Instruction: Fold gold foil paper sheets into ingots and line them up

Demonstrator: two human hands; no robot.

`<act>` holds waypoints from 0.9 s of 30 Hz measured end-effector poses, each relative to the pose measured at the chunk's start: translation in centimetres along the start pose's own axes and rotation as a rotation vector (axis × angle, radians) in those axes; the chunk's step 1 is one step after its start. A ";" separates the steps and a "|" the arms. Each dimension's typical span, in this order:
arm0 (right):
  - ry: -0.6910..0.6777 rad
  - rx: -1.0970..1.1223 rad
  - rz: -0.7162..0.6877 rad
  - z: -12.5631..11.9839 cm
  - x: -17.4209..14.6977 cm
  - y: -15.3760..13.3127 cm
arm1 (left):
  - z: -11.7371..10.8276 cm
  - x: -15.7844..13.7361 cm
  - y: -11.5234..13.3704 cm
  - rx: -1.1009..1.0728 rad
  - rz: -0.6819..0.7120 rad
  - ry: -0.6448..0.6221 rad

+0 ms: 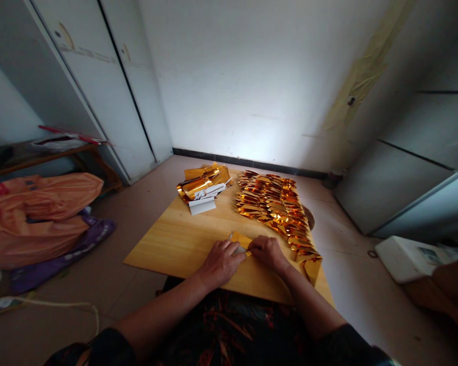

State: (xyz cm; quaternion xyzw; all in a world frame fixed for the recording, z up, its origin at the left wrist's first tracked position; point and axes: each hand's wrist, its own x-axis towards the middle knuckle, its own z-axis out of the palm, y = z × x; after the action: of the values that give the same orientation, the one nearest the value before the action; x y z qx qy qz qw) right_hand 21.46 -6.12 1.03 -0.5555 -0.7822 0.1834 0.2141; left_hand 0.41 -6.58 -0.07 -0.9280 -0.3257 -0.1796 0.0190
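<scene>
A small gold foil sheet (pixel 241 240) with a pale grey-white part lies on the wooden board near its front edge, between my hands. My left hand (pixel 222 260) is closed over the sheet's left side, with the fingers curled and pressed on it. From the right, my right hand (pixel 269 252) pinches the sheet's edge between thumb and fingers. Both hands partly hide the sheet, so its exact fold cannot be made out. Just beyond my right hand lie many folded gold foil pieces (pixel 270 203), set in overlapping rows.
At the board's (pixel 164 239) far left is a pile of gold foil sheets (pixel 208 183), with a folded white paper (pixel 202 205) in front. Orange cloth or bagging (pixel 41 213) and a purple bag (pixel 64 254) lie at left. A white box (pixel 408 256) stands on the floor at right.
</scene>
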 end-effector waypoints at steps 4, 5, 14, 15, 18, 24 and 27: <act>0.008 0.008 0.008 0.4 0.0 0.0 | -0.3 0.0 0.2 -0.001 -0.019 -0.023; 0.008 0.008 0.016 0.4 0.0 -0.1 | -0.4 0.0 0.3 0.003 -0.028 -0.032; 0.060 0.034 0.137 0.6 -0.1 -0.6 | -1.3 0.7 1.3 -0.014 -0.129 -0.120; 0.066 0.040 0.144 0.7 -0.1 -0.6 | -1.4 0.8 1.4 -0.015 -0.139 -0.131; 0.094 0.064 0.151 0.9 -0.1 -0.3 | -1.4 0.9 1.7 -0.015 -0.152 -0.158; 0.138 0.135 0.123 1.4 -0.1 0.7 | -1.3 0.8 1.8 -0.021 -0.168 -0.163; 0.138 0.135 0.141 1.4 0.1 1.0 | -1.3 0.8 1.9 -0.033 -0.174 -0.157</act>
State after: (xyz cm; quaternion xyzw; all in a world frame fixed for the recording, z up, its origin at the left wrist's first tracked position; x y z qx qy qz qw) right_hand 21.46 -5.82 -0.63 -0.6048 -0.7105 0.2115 0.2911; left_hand 1.71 -7.76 1.54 -0.9076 -0.4027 -0.1125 -0.0375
